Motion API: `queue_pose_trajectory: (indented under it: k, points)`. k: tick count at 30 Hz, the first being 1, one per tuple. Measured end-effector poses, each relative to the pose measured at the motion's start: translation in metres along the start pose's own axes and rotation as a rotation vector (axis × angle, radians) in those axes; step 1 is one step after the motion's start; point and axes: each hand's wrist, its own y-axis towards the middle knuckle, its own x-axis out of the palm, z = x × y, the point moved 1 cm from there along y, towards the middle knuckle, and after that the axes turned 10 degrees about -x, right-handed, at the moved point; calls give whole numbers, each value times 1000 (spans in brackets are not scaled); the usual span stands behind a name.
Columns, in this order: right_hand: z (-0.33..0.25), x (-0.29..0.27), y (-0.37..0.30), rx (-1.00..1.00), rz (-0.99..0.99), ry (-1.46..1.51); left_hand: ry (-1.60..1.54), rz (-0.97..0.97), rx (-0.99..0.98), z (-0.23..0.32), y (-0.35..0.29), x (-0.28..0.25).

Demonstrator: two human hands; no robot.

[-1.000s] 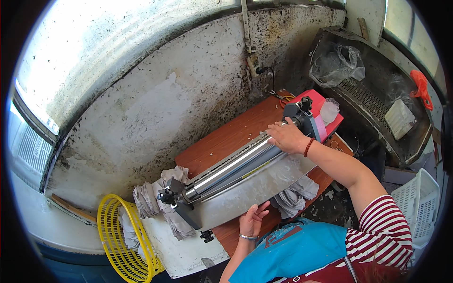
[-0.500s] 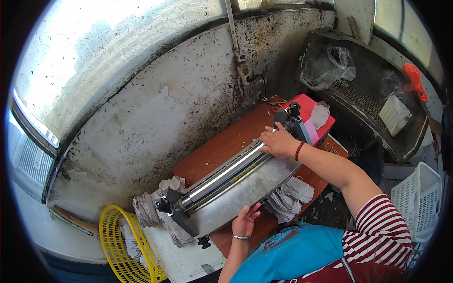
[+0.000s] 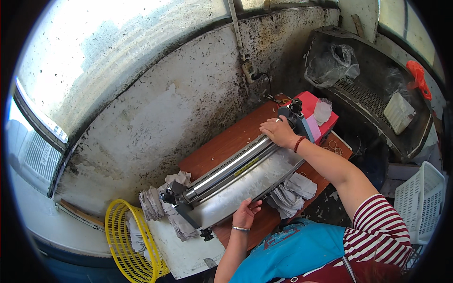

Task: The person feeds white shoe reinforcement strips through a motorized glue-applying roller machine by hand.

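Probably steadying the roller (image 3: 231, 165), mid-frame.
Right hand (image 3: 280, 133) atop, left hand (image 3: 244, 215) by tray (image 3: 240, 187), grips loose; next move probably needs both clear.

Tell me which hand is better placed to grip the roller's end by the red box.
Probably the right hand: it is at that end of the roller, near the red box. The left hand is at the near edge of the metal sheet, farther away.
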Motion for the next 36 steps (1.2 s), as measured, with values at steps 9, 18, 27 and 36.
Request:
queue_pose_trajectory:
  k: [9,18,27,36]
  points:
    - [-59,-25,-101,26,351,457,59,10,-71,6,-8,-8]
    - [-43,6,-229,376,383,345,580,-10,-359,4,-50,38]
    - [-43,15,-257,246,273,106,2075,570,1029,112,50,120]
    - [-36,16,-286,510,268,104,2280,370,512,108,133,176]
